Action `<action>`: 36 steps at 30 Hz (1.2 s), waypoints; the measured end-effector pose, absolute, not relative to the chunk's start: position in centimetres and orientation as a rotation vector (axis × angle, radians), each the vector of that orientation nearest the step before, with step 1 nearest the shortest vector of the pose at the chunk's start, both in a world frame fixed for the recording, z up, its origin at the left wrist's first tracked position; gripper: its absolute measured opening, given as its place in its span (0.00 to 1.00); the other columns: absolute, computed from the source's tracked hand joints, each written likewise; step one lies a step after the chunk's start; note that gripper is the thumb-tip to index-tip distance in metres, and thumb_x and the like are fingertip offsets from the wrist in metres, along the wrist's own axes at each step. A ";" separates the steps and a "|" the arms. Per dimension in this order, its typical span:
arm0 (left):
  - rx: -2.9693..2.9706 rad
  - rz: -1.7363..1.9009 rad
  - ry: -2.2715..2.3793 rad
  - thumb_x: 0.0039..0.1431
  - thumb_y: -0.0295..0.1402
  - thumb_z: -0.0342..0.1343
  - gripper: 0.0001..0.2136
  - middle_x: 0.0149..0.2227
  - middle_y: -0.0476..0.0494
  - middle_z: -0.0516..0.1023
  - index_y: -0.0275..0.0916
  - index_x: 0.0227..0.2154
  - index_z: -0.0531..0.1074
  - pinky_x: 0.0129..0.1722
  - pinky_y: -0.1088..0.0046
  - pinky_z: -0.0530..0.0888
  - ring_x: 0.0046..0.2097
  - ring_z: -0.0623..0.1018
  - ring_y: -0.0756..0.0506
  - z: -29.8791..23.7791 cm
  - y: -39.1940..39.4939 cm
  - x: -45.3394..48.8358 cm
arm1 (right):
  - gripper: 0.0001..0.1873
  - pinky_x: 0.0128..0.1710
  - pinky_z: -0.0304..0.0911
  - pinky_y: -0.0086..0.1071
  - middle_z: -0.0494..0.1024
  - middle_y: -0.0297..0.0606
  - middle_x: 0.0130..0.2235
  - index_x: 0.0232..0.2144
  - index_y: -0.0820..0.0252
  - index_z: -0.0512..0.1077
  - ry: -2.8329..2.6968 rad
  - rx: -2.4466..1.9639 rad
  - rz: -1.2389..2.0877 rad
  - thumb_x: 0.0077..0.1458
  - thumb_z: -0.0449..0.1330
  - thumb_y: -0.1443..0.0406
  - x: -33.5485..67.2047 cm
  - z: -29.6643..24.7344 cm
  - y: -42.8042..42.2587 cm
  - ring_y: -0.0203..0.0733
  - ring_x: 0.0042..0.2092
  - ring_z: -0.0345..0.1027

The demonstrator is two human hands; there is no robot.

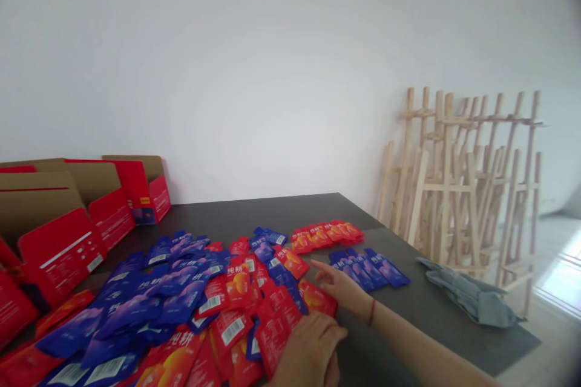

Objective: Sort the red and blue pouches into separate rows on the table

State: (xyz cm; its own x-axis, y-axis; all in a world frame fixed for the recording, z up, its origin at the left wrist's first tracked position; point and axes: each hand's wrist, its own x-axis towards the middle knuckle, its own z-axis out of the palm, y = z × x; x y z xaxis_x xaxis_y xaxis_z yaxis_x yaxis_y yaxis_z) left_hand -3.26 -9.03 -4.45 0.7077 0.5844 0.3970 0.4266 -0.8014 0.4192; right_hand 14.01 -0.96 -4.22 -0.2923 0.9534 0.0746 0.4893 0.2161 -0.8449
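At the bottom centre, my left hand point(313, 347) is closed on a few red sachets point(276, 321), whose backs face me; its fingertips are partly hidden. My right hand point(339, 288) reaches in from the right, a little farther off. Its index finger is stretched out, and nothing shows in its grip. Below those fingers lies a red sachet with orange fruit point(316, 297), and another fruit-printed sachet point(291, 262) sits just beyond the fingertip. Red and blue sachets form a loose heap on the left, with blue ones point(181, 296) at its middle.
On the dark table point(254, 211), a row of red sachets point(327, 234) lies behind a row of blue sachets point(370, 268). Open red cartons point(63, 254) stand at the left. A folded grey bag point(476, 296) rests at the right edge. Wooden easels point(447, 187) lean beyond.
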 end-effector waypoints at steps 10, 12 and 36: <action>2.670 0.433 1.038 0.53 0.27 0.49 0.29 0.62 0.39 0.62 0.37 0.61 0.58 0.65 0.52 0.43 0.62 0.60 0.39 -4.1 -8.5 -3.0 | 0.29 0.39 0.66 0.34 0.75 0.40 0.43 0.53 0.58 0.70 -1.685 -1.123 1.489 0.46 0.62 0.61 19.9 -5.0 -4.6 0.40 0.38 0.71; 2.721 0.347 1.080 0.57 0.26 0.46 0.21 0.53 0.38 0.72 0.36 0.55 0.66 0.64 0.51 0.45 0.56 0.68 0.40 -3.5 -8.3 -2.3 | 0.27 0.40 0.67 0.37 0.75 0.41 0.43 0.52 0.58 0.71 -1.701 -1.170 1.459 0.48 0.62 0.60 19.8 -5.3 -5.2 0.41 0.37 0.71; 1.649 0.177 0.832 0.50 0.34 0.52 0.10 0.25 0.46 0.77 0.34 0.30 0.74 0.20 0.79 0.63 0.20 0.69 0.52 1.0 -6.1 -3.5 | 0.21 0.30 0.71 0.29 0.79 0.42 0.31 0.40 0.64 0.76 -1.151 -0.932 1.691 0.47 0.67 0.56 19.2 -4.1 -11.1 0.40 0.32 0.74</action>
